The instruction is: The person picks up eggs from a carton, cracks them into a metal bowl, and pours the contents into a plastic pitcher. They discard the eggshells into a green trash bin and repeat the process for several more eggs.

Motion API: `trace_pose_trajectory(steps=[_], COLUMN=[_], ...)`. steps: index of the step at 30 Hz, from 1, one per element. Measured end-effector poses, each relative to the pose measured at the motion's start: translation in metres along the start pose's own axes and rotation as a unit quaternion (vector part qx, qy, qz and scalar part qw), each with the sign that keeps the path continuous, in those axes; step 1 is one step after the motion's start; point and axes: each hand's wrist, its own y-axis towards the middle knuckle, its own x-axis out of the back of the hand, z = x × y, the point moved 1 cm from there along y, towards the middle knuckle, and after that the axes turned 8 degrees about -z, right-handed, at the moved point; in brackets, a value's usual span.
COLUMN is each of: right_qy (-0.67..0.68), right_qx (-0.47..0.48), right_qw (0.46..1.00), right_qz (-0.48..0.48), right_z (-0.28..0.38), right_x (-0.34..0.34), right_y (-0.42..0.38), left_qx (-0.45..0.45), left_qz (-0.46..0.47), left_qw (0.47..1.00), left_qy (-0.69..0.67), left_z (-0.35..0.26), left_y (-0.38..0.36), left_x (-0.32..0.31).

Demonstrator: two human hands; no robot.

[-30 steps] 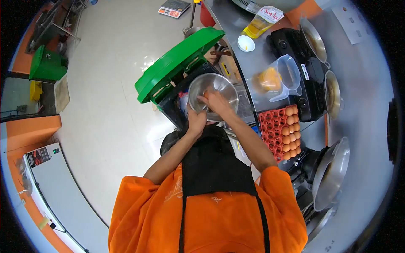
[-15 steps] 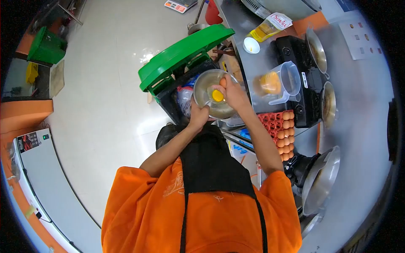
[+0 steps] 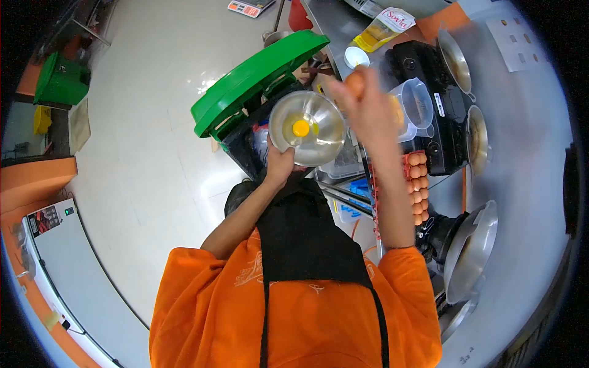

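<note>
My left hand grips the near rim of a steel mixing bowl, held tilted above an open bin. A single yellow egg yolk sits with some clear white inside the bowl. Away from the bowl, over the counter's edge, my right hand is smeared by motion, its fingers closed around a brown egg. Whether that egg is whole or just shell I cannot tell. Behind the right hand and forearm, a clear plastic jug and the red egg tray are partly hidden.
The green bin lid stands raised beyond the bowl. Along the steel counter are a small white bowl, an oil pouch, a black stove, several pans, and brown eggs in the tray.
My right hand has moved from over the bowl to the right, over the counter edge, carrying the brown egg. The bowl has shifted slightly left and up in view, still in my left hand.
</note>
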Motion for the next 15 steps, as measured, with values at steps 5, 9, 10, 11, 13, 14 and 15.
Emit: trace_pose_trajectory(steps=[5, 9, 10, 11, 13, 14, 15], right_qy=[0.208, 0.373, 0.387, 0.295, 0.075, 0.082, 0.087], right_qx=[-0.192, -0.481, -0.508, -0.470, -0.361, -0.391, -0.419], right_qw=[0.958, 0.789, 0.757, 0.829, 0.929, 0.914, 0.896], right_qz=[0.043, -0.081, -0.139, -0.074, 0.029, 0.074, 0.120], right_z=[-0.093, -0.139, -0.151, -0.174, -0.219, -0.205, -0.188], right_x=[-0.108, -0.117, -0.123, -0.153, -0.209, -0.185, -0.158], right_y=[-0.056, -0.096, -0.106, -0.122, -0.154, -0.159, -0.162], left_qx=[-0.133, 0.010, 0.027, 0.028, 0.054, 0.037, 0.040], left_qz=[-0.055, -0.081, -0.075, -0.050, -0.017, -0.023, -0.008], left_qw=[0.989, 0.997, 0.997, 0.998, 0.998, 0.999, 0.998], left_qy=[0.046, 0.001, 0.009, 0.004, 0.015, 0.017, 0.037], left_z=[0.022, -0.033, -0.034, -0.039, -0.045, -0.057, -0.065], left_y=[0.026, 0.007, 0.010, 0.011, 0.014, 0.008, 0.007], left_x=[0.021, 0.019, 0.020, 0.016, 0.012, -0.002, -0.010])
